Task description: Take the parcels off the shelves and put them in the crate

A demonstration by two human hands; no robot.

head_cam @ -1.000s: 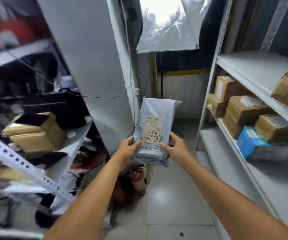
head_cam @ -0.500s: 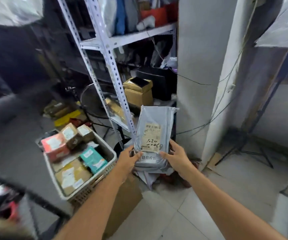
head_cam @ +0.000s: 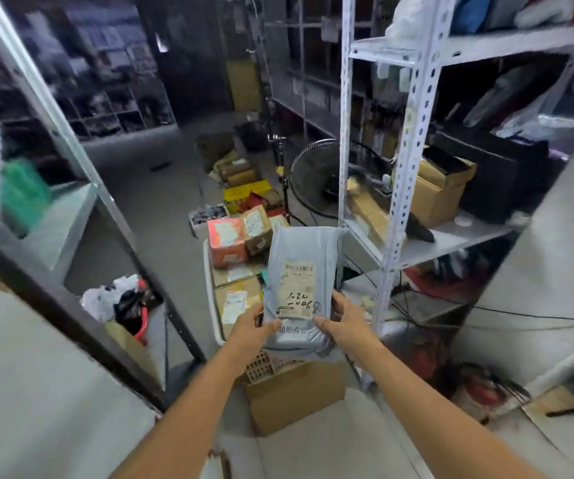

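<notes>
As L hand (head_cam: 251, 328) + R hand (head_cam: 346, 321) grip parcel (head_cam: 299, 271), racks (head_cam: 413, 133) flank grey floor (head_cam: 161, 202).

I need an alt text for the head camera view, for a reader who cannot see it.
The left hand and right hand hold a grey parcel upright by its lower part, with a white crate of boxes just beyond it. A white metal shelf unit stands to the right.

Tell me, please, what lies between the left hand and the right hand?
In the head view, the grey parcel lies between the left hand and the right hand; both hands grip its lower part.
</notes>
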